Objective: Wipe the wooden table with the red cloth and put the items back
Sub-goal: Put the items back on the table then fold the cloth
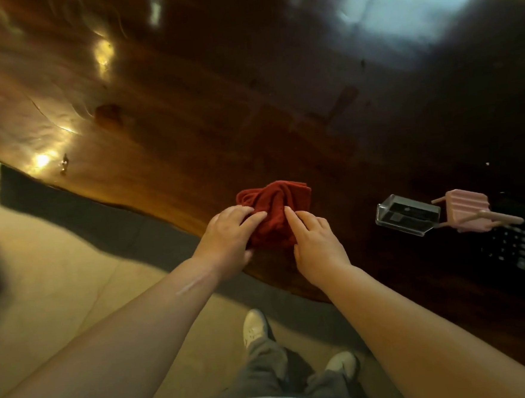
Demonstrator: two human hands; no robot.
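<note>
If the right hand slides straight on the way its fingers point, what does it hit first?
The right hand points up-left into the red cloth, which its fingers already touch. Beyond the cloth, the table looks bare, as far as the picture shows.

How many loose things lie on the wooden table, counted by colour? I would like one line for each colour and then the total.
Red: 1, the bunched red cloth, under the fingers of both hands.
Clear: 1, the transparent plastic card box.
Pink: 1, the ribbed pink holder with sticks.
Black: 1, the black keypad device at the right edge.
Total: 4
</note>
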